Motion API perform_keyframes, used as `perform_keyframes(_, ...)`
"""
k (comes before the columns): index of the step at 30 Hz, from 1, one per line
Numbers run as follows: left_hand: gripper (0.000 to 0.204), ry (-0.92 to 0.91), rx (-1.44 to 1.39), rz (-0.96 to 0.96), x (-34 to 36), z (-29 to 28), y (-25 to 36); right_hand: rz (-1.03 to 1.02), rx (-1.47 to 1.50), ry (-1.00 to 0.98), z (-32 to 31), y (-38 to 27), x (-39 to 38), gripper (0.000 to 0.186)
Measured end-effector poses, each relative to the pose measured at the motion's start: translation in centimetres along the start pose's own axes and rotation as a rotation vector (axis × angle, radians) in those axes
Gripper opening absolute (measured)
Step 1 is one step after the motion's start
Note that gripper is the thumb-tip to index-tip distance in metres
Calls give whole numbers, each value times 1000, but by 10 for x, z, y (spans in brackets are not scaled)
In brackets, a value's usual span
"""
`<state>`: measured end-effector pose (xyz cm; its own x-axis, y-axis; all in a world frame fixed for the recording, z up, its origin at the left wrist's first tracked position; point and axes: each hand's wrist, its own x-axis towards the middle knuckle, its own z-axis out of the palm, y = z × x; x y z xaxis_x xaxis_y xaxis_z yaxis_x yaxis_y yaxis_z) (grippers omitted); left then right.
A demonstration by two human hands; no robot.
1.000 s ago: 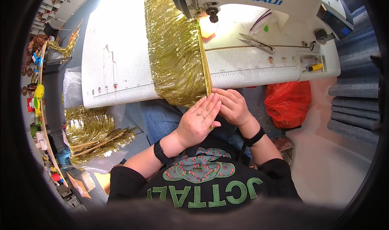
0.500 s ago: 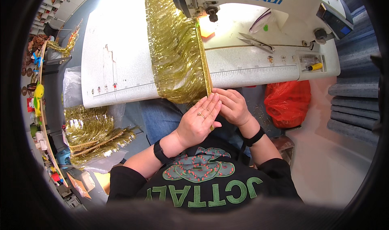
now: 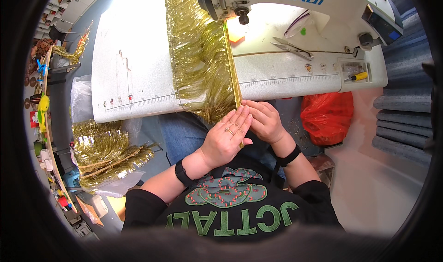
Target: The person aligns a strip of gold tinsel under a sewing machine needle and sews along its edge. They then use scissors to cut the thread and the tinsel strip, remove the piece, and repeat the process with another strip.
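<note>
A long strip of gold tinsel fringe trim lies over the sewing machine table, its narrow top band running up beneath the machine head. At the table's front edge, my left hand has its fingers pressed together over the band, the thumb tucked beside it. Close against it, my right hand pinches the same band with bent fingers. The part of the band under my fingers is hidden. Loose strands hang to the left of the band, over the table edge.
Thread snips lie right of the machine head, near a small tray holding a yellow-handled tool. A red plastic bag stands below the table at right. More gold fringe is heaped on plastic at lower left.
The loose strands near my left hand have shifted and bunched toward the band, showing more white table beneath them. Both hands have stayed nearly in place.
</note>
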<state>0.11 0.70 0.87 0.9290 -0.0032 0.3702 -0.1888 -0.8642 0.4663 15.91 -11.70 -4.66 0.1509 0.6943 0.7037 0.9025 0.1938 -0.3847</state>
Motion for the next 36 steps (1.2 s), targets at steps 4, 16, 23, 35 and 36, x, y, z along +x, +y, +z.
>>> perform_keyframes(4, 64, -21, -3, -13, 0, 0, 1, -1, 1, 0, 0, 0, -1, 23)
perform_keyframes(16, 63, -14, -4, -10, -1, 1, 1, 13, 9, -6, 1, 0, -3, 23)
perform_keyframes(23, 64, -11, -3, -8, -1, 2, 1, 11, 3, -6, 1, 0, -4, 23)
perform_keyframes(35, 64, -12, 0, -9, -1, 1, 2, 15, 2, -3, 1, -2, -4, 22)
perform_keyframes(36, 64, -10, 0, -8, -1, 1, 2, 18, -1, -9, 0, -2, -4, 23)
